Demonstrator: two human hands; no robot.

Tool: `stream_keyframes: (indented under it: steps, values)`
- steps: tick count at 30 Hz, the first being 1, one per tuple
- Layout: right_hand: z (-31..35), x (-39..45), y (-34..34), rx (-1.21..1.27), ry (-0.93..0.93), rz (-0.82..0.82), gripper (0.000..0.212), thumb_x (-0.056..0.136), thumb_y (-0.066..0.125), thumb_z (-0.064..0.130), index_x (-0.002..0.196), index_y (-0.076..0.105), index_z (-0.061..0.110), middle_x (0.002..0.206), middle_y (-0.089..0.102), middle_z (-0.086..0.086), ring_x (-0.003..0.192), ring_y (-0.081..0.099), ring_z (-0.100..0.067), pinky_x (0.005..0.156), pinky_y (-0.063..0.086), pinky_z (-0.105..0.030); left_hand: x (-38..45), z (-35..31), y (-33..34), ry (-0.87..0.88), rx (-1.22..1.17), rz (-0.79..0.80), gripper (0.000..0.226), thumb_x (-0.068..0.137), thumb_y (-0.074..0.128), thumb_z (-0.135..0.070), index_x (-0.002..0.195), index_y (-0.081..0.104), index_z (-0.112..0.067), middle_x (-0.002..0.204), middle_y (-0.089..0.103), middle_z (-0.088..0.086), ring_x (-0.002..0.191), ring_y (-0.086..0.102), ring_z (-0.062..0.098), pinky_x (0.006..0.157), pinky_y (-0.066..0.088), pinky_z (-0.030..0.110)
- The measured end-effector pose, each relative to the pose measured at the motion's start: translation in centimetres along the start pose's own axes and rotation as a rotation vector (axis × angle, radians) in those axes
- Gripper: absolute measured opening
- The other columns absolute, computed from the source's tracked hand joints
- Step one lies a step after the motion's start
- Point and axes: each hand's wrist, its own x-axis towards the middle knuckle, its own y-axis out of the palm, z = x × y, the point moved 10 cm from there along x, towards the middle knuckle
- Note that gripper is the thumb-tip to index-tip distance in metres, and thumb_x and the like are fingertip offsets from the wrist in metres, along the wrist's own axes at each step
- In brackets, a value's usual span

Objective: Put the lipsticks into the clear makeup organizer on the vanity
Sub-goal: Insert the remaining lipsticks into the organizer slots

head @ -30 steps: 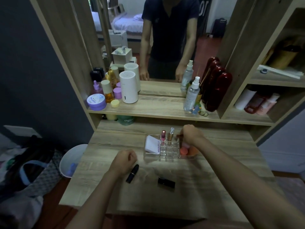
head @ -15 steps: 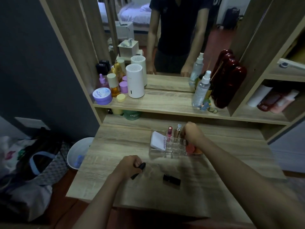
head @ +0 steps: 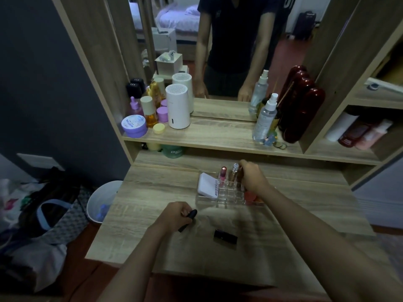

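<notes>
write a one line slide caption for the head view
Left hand grips a black lipstick; right hand reaches into the clear organizer.

My bedroom, at the vanity

I stand before a wooden vanity (head: 218,253) with its mirror (head: 229,51); a bed (head: 174,20) shows in the reflection; skincare jars (head: 134,126) and spray bottles (head: 265,118) crowd my shelf.

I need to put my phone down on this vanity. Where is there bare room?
Bare wood lies right of the clear organizer, and along the near edge below the black lipstick. The shelf is bare between the white canister and spray bottle; its left end is crowded.
</notes>
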Motion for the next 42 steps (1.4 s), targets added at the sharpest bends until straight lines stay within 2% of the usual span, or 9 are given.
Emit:
stream_keyframes:
  steps: [5, 8, 11, 15, 18, 29, 33, 37, 42]
  values:
    - [0.1, -2.4, -3.4, 0.055, 0.02, -0.18, 0.029, 0.083, 0.055, -0.002, 0.11, 0.052, 0.007, 0.112, 0.057, -0.015, 0.102, 0.056, -0.033, 0.085, 0.051, -0.046, 0.5, -0.6, 0.3, 0.008, -0.005, -0.016, 0.022, 0.072, 0.074, -0.014, 0.092, 0.068, -0.007, 0.091, 0.069, 0.008, 0.08, 0.058, 0.014, 0.067, 0.044, 0.02]
    - [2.2, -6.1, -5.7, 0.072, -0.154, -0.37, 0.008, 0.086, 0.053, 0.006, 0.092, 0.055, 0.011, 0.092, 0.06, -0.009, 0.079, 0.056, -0.025, 0.067, 0.049, -0.041, 0.7, -1.2, 0.3, 0.034, -0.002, -0.022, 0.024, 0.072, 0.074, -0.014, 0.095, 0.069, -0.008, 0.086, 0.063, 0.001, 0.079, 0.056, 0.012, 0.055, 0.039, 0.007]
    - [4.0, -9.1, -1.9, 0.027, -0.302, -0.189, 0.005, 0.087, 0.055, 0.012, 0.088, 0.059, 0.013, 0.093, 0.065, -0.006, 0.076, 0.057, -0.017, 0.065, 0.047, -0.032, 0.8, -2.0, 0.4, 0.051, -0.003, -0.034, 0.026, 0.072, 0.075, -0.012, 0.097, 0.069, -0.007, 0.085, 0.06, -0.002, 0.078, 0.055, 0.011, 0.053, 0.036, 0.011]
    - [3.1, -11.6, 7.1, -0.156, -0.268, 0.278, 0.032, 0.089, 0.056, 0.028, 0.118, 0.054, 0.015, 0.123, 0.055, -0.008, 0.11, 0.056, -0.027, 0.086, 0.047, -0.038, 1.0, -3.1, 0.5, 0.061, -0.002, -0.053, 0.028, 0.071, 0.076, -0.014, 0.096, 0.068, -0.007, 0.085, 0.06, -0.002, 0.077, 0.055, 0.012, 0.058, 0.036, 0.017]
    - [3.0, -12.9, 10.1, -0.202, -0.282, 0.372, 0.045, 0.09, 0.054, 0.037, 0.129, 0.047, 0.015, 0.126, 0.05, -0.012, 0.112, 0.055, -0.032, 0.087, 0.048, -0.042, 1.1, -3.6, 0.7, 0.086, 0.019, -0.052, 0.029, 0.071, 0.076, -0.015, 0.097, 0.067, -0.005, 0.086, 0.06, 0.0, 0.078, 0.054, 0.013, 0.062, 0.035, 0.018]
    - [1.1, -11.9, 7.2, 0.057, -0.137, 0.226, 0.034, 0.083, 0.065, 0.03, 0.103, 0.063, 0.002, 0.108, 0.061, -0.015, 0.099, 0.059, -0.029, 0.082, 0.045, -0.036, 1.1, -5.9, 0.7, 0.142, -0.011, -0.074, 0.03, 0.072, 0.074, -0.012, 0.1, 0.066, -0.004, 0.093, 0.068, 0.01, 0.077, 0.056, 0.015, 0.063, 0.042, 0.021]
    - [1.5, -9.8, 3.8, 0.13, -0.129, 0.095, 0.017, 0.082, 0.056, 0.003, 0.093, 0.069, 0.001, 0.098, 0.068, -0.017, 0.093, 0.062, -0.03, 0.07, 0.041, -0.028, 1.6, -8.6, -0.1, 0.203, -0.066, -0.114, 0.024, 0.072, 0.074, -0.011, 0.094, 0.066, -0.005, 0.084, 0.065, 0.005, 0.073, 0.054, 0.014, 0.057, 0.04, 0.014]
    - [1.3, -7.7, -0.7, 0.208, -0.081, -0.101, 0.019, 0.079, 0.062, -0.002, 0.098, 0.064, 0.001, 0.103, 0.067, -0.014, 0.099, 0.059, -0.025, 0.083, 0.042, -0.031, 2.5, -11.2, -1.8, 0.235, -0.168, -0.195, 0.021, 0.074, 0.072, -0.004, 0.094, 0.063, -0.004, 0.076, 0.056, -0.005, 0.063, 0.051, 0.004, 0.053, 0.042, -0.002]
    - [1.8, -5.7, -2.5, 0.142, -0.089, -0.132, 0.018, 0.079, 0.062, -0.002, 0.097, 0.062, 0.004, 0.105, 0.067, -0.014, 0.101, 0.058, -0.028, 0.082, 0.04, -0.032, 3.5, -13.5, -2.8, 0.274, -0.243, -0.275, 0.018, 0.072, 0.068, 0.003, 0.084, 0.059, -0.008, 0.072, 0.058, -0.002, 0.06, 0.05, 0.004, 0.054, 0.043, 0.003]
